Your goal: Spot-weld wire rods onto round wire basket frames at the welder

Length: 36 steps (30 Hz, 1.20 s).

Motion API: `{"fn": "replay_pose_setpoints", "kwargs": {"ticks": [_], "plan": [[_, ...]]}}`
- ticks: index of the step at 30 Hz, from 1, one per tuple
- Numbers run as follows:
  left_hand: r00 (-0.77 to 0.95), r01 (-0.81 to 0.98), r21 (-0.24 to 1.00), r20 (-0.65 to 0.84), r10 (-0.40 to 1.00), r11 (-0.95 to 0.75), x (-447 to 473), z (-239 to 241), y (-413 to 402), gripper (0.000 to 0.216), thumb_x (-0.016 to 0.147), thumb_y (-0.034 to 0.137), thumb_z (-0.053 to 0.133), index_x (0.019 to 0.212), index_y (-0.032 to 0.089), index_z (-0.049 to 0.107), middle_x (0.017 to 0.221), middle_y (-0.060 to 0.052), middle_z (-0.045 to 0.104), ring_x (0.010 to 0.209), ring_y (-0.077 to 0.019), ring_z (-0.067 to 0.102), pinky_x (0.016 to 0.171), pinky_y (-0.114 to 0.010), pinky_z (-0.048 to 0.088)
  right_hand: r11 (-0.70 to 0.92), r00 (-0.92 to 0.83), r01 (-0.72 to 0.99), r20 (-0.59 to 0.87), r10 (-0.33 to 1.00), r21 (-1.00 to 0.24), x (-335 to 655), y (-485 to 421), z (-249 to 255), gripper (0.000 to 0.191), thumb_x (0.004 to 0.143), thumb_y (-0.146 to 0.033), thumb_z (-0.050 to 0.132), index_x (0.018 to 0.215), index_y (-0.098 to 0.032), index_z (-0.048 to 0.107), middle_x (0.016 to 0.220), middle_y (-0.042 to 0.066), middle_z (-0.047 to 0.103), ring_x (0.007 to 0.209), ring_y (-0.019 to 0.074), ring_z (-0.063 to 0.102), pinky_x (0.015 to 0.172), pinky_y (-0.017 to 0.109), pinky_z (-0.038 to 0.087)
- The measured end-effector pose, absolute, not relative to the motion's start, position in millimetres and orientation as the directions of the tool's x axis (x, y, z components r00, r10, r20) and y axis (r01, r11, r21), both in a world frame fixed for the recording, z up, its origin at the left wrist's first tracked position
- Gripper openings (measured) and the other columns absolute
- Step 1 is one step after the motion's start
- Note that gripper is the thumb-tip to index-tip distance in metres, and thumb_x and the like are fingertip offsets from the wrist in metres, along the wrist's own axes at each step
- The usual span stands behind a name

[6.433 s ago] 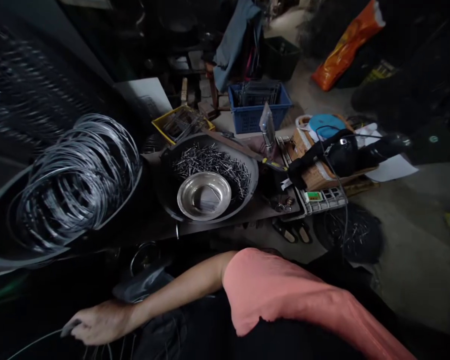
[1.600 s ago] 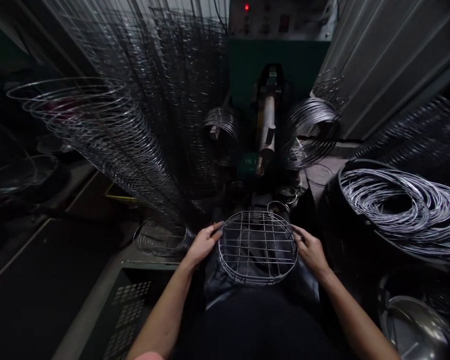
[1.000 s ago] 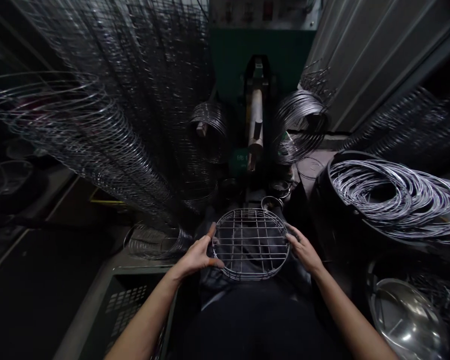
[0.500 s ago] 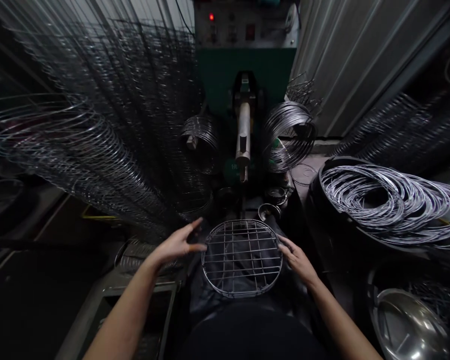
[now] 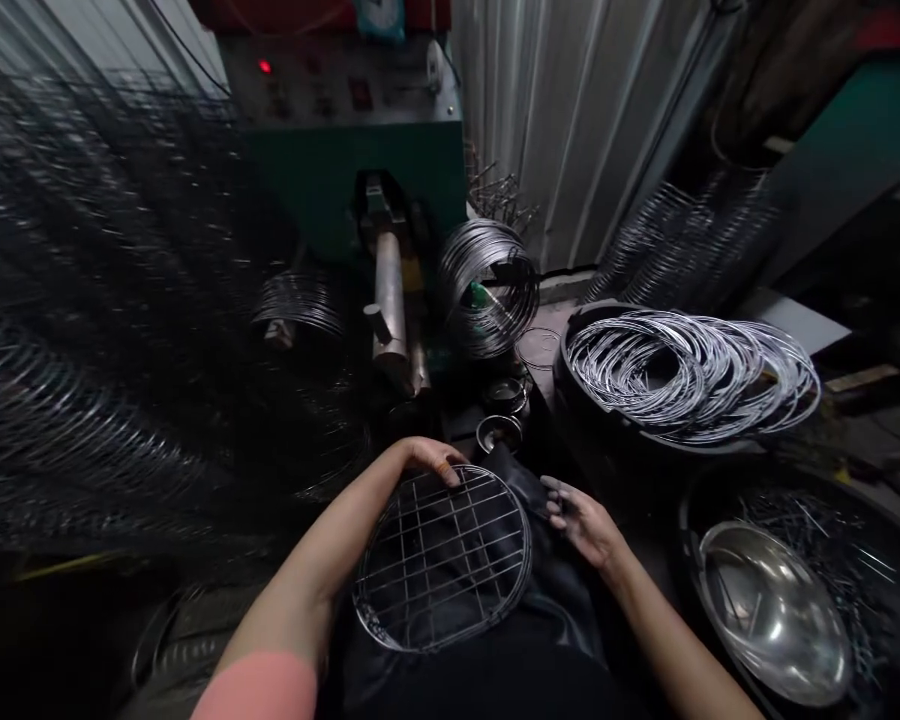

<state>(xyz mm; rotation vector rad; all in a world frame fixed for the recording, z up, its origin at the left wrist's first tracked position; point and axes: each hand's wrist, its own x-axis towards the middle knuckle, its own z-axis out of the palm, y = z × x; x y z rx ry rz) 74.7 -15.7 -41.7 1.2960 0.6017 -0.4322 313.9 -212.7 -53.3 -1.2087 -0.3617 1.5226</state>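
Note:
A round wire rack (image 5: pixel 450 560) with a crossed grid lies tilted over my lap, on dark cloth. My left hand (image 5: pixel 433 458) grips its far rim, the thumb over the wires and the other fingers hidden behind. To the right of the rack, my right hand (image 5: pixel 581 522) is off the rim, palm partly turned up and fingers loosely bent apart, with nothing in it. Beyond the rack stands a green machine (image 5: pixel 345 180) with a metal arm (image 5: pixel 390 290) pointing toward me.
Wire rings (image 5: pixel 682 370) fill a black tub on the right. Nearer, a steel bowl (image 5: pixel 776 610) sits among short wire pieces in another tub. A wire coil (image 5: pixel 487 290) hangs right of the machine arm. Stacked wire racks (image 5: pixel 67 420) crowd the left.
My view has turned right. The left hand has gone from beside the rack to gripping its far rim; the right hand has let go and moved off. The rack has turned and tilted.

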Motion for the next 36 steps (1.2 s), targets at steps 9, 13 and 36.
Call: {"fn": "replay_pose_setpoints", "kwargs": {"ticks": [9, 13, 36], "plan": [[0.756, 0.581, 0.808, -0.492, 0.431, -0.098, 25.5, 41.4, -60.2, 0.063, 0.045, 0.043, 0.081, 0.099, 0.016, 0.064, 0.093, -0.007, 0.068, 0.089, -0.0277, 0.063, 0.077, -0.036, 0.051, -0.329, 0.076, -0.636, -0.481, 0.873, -0.698, 312.0, -177.8, -52.8, 0.019, 0.064, -0.022, 0.066, 0.082, -0.02, 0.063, 0.07, 0.001, 0.06, 0.067, 0.0144, 0.059, 0.063, 0.029, 0.052], [0.622, 0.63, 0.635, -0.066, 0.78, -0.448, -14.4, 94.3, -107.8, 0.097, 0.041, 0.043, 0.084, 0.126, 0.015, 0.046, 0.131, -0.015, 0.049, 0.123, -0.0325, 0.042, 0.103, -0.044, 0.035, -0.264, 0.101, -0.507, -0.361, 0.927, -0.821, 302.8, -171.1, -52.8, 0.025, 0.064, -0.029, 0.068, 0.087, -0.02, 0.063, 0.07, 0.003, 0.06, 0.066, 0.017, 0.06, 0.059, 0.031, 0.052], [0.423, 0.822, 0.306, 0.234, 0.875, -0.48, -14.7, 20.7, -104.9, 0.088, 0.056, 0.03, 0.075, 0.132, 0.009, 0.036, 0.142, -0.026, 0.029, 0.134, -0.0394, 0.023, 0.108, -0.06, 0.014, 0.611, -0.588, 0.753, 0.167, 0.791, -0.244, 231.3, -130.8, 17.6, 0.03, 0.088, -0.013, 0.04, 0.11, -0.019, 0.06, 0.101, 0.01, 0.066, 0.081, 0.0171, 0.064, 0.066, 0.024, 0.047]]}}
